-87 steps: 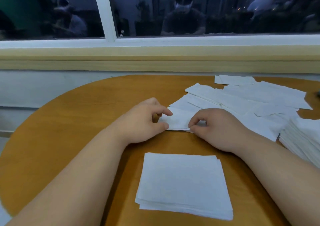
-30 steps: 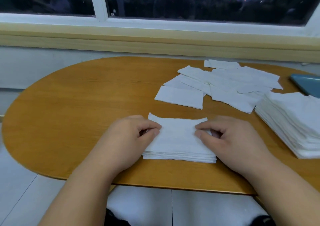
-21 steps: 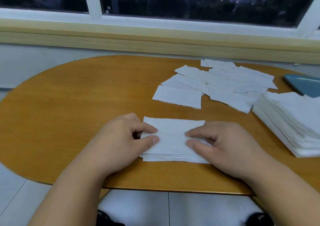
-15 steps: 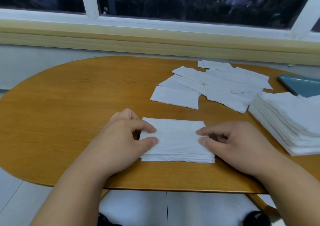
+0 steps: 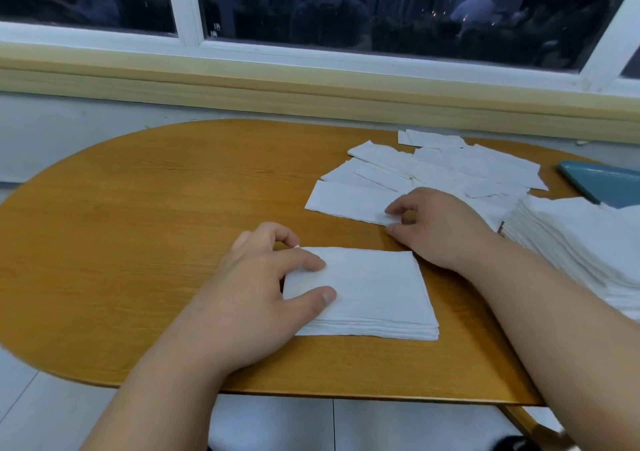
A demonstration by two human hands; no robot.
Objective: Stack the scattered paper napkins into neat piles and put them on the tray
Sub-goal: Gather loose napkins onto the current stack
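Two things run off the right edge of the view: a tall stack of white paper napkins (image 5: 581,243), whose far side is cut off, and a teal-blue flat tray (image 5: 602,184) behind it, of which only a corner shows. The right forearm hides part of that tall stack's near edge.

A loose spread of white scattered napkins (image 5: 450,170) overlaps at the far right of the oval wooden surface (image 5: 138,225), so they cannot be counted. At its near-left lies a single white paper napkin (image 5: 346,201). The right hand (image 5: 436,225), fingers curled, pinches that napkin's near-right corner between forefinger and thumb.

A low neat pile of square white napkins (image 5: 374,295) sits near the front edge, well apart from the tray. The left hand (image 5: 263,284) rests on the pile's left edge, its forefinger and thumb laid fairly straight on top, gripping nothing.
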